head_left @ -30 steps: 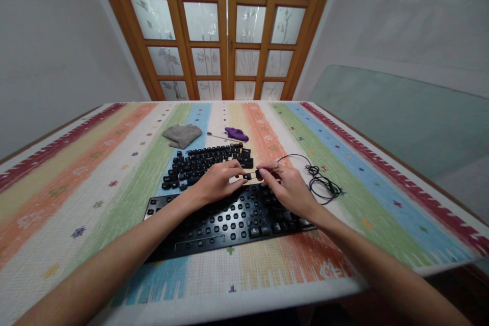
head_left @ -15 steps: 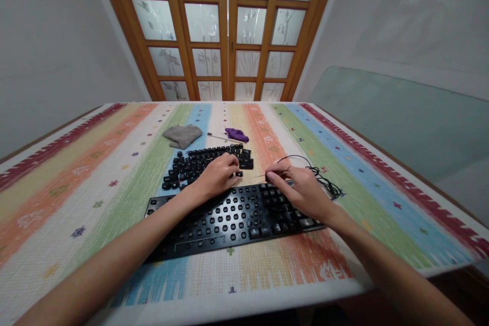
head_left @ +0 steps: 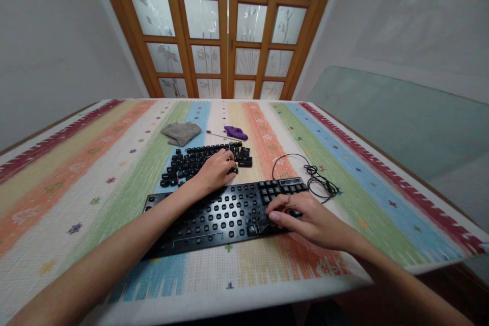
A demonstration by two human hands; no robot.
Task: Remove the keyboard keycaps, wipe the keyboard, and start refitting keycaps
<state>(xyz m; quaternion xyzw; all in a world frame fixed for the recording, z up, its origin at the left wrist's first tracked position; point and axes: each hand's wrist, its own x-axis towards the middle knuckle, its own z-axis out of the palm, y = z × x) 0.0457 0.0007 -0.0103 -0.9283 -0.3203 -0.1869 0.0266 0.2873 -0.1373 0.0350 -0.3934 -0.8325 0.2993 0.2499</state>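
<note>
A black keyboard (head_left: 219, 216) lies in front of me, its left and middle parts stripped of keycaps. Keycaps remain on its right part. Beyond it, loose black keycaps (head_left: 187, 160) stand in rows on the tablecloth. My left hand (head_left: 217, 170) rests at the right end of these rows, fingers curled, with a keycap (head_left: 234, 169) between thumb and fingertips. Over the keyboard's lower right part is my right hand (head_left: 301, 216), its thumb and fingers pinched together. A thin wire shows at its fingers; the fingertips hide most of what they hold.
A grey cloth (head_left: 181, 134) and a purple cloth (head_left: 236, 133) lie behind the keycaps, with a thin long-handled brush (head_left: 225, 135) beside them. The keyboard's coiled black cable (head_left: 323, 183) lies to the right. A striped tablecloth (head_left: 126, 183) covers the table.
My right hand has come from above the keyboard's far edge toward me, down onto its lower right keys. The left hand stays at the loose keycaps, almost unmoved.
</note>
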